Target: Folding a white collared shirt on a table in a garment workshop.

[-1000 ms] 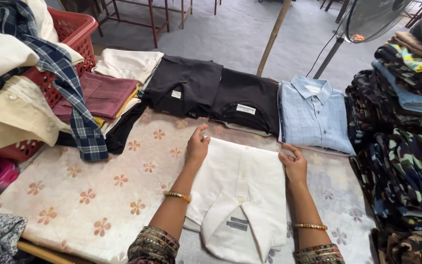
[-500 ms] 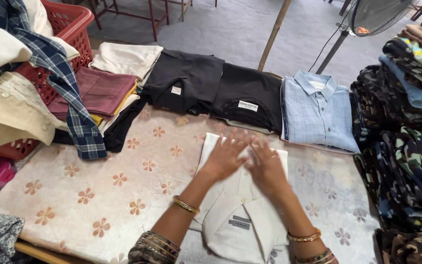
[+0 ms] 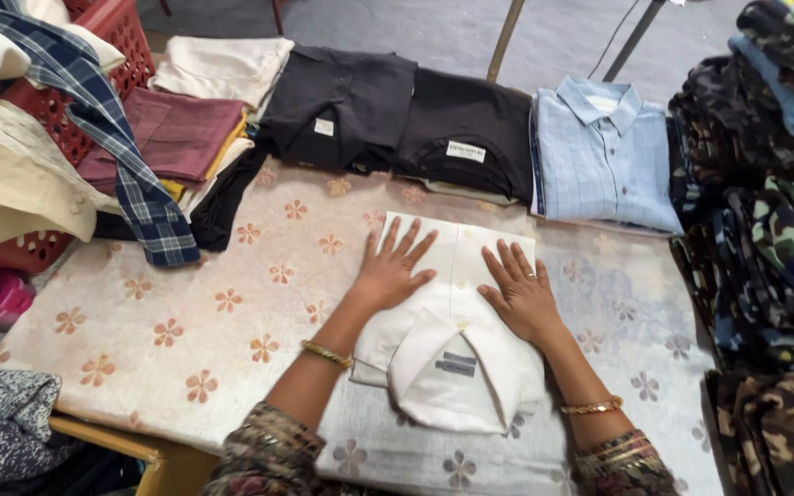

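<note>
A folded white shirt lies collar toward the viewer on a table covered with a pale flowered cloth. Both hands rest flat on it, fingers spread and gripping nothing — the left hand on its left half, the right hand on its right half, a narrow strip of shirt between them. Pressing palms-down like this looks meant to flatten the fold and keep the edges square. Beyond the shirt, along the far edge, sit folded black shirts and a light blue checked shirt, just beside each other. A red basket heaped with clothes crowds the left side, and a stack of camouflage clothes walls in the right. The most open room is the bare cloth to the left of the shirt — the near edge is close below the collar.
</note>
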